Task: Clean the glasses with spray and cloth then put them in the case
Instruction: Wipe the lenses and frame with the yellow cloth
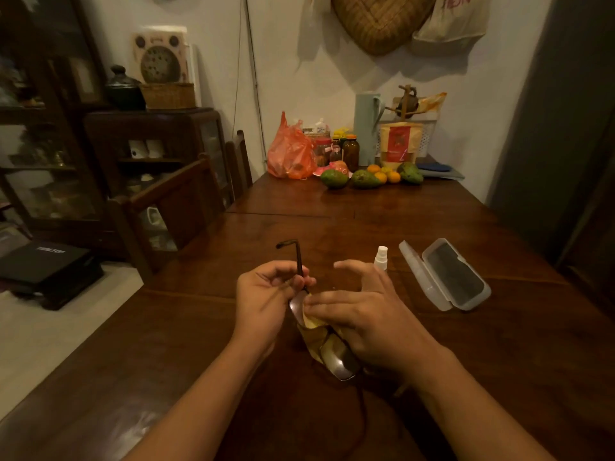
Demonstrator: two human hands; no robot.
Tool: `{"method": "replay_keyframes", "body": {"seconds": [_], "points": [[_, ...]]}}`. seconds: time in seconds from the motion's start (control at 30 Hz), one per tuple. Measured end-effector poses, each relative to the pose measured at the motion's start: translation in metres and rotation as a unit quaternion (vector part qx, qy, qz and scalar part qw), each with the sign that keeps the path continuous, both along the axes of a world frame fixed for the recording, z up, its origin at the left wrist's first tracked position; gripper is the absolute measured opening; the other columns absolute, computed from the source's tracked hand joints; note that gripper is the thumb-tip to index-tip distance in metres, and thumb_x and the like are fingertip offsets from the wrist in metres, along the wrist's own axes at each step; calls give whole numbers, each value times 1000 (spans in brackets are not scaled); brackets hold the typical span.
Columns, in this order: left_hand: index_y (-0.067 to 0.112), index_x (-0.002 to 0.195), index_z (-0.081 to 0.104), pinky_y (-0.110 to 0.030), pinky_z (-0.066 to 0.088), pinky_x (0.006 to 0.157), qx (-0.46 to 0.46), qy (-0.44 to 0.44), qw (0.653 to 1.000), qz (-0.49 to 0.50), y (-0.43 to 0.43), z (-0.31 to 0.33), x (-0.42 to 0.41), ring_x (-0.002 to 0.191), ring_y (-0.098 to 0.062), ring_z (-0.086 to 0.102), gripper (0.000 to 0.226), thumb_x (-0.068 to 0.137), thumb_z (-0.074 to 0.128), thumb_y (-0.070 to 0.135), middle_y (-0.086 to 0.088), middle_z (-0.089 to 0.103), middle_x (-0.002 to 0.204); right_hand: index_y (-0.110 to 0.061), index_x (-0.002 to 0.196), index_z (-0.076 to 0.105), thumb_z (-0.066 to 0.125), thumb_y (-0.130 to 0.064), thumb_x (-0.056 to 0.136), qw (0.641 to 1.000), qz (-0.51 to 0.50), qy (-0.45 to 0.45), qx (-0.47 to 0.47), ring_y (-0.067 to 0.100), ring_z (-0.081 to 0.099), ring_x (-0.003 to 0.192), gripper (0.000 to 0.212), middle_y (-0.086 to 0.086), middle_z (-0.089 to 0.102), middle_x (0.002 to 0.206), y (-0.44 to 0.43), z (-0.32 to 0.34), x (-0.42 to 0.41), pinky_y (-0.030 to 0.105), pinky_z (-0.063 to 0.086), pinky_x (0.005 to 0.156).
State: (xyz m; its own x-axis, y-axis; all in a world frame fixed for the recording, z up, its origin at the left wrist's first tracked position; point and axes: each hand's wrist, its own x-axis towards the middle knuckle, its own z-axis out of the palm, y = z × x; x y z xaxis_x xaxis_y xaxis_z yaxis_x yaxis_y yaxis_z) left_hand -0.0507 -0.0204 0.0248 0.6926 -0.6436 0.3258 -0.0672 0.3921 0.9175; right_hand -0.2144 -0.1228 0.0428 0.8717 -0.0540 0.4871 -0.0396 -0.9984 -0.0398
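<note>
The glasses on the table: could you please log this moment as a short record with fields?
glasses: held over the table, one arm sticking up
left hand: grips the frame near the hinge
right hand: presses the yellow cloth on a lens
spray bottle: upright, right of the hands
case: open, empty, right of the bottle

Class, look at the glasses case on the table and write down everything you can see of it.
The glasses case is a translucent, whitish hard shell that looks like plastic, with rounded corners. It lies open on the wooden table, its lid hinged back flat toward the spray bottle. The tray shows a dark lining and holds nothing. It lies beyond and to the right of the right hand; neither hand touches it.
</note>
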Motion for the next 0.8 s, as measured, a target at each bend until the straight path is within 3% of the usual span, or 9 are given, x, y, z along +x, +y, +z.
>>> {"method": "replay_keyframes", "body": {"seconds": [0.13,0.3,0.5,0.6,0.7,0.8], "points": [[17,79,76,-31,57,65,5,28,1000,-5,1,-1,2,77,-25,73,22,80,68,-3,-9,75,79,-38,142,50,40,-36,90,999,14,52,2,22,15,145,53,-23,45,148,5,-4,5,42,20,106],[19,83,76,-29,58,70,11,-7,1000,21,5,2,7,82,-27,74,25,84,65,-3,-10,75,81,-40,132,59,57,-33,91,998,37,45,18,20,21,142,42,-27,54,137,-2,-1,0,46,29,103],[12,81,75,-30,58,66,9,60,998,1,3,3,1,80,-29,74,14,78,68,0,-15,75,83,-39,138,52,51,-38,94,997,52,45,-16,23,19,145,44,-23,46,146,4,-8,8,46,24,108],[10,80,74,-27,57,66,8,32,999,24,4,7,3,77,-26,74,17,79,67,-5,-11,75,78,-41,129,57,62,-35,88,999,43,32,-9,23,25,140,42,-24,54,137,-1,-8,8,45,32,100],[2,90,70,-27,58,66,13,10,999,47,5,8,4,76,-25,74,17,82,63,-11,-8,75,79,-35,112,69,58,-33,86,999,30,-24,-9,25,39,128,28,-18,67,117,-8,-9,6,45,38,91],[6,86,70,-28,59,68,3,6,998,63,6,9,7,75,-23,74,22,83,61,-14,-4,75,77,-38,104,71,60,-30,86,996,6,-75,54,14,36,119,23,-24,65,107,-14,-13,0,33,35,84]]}}
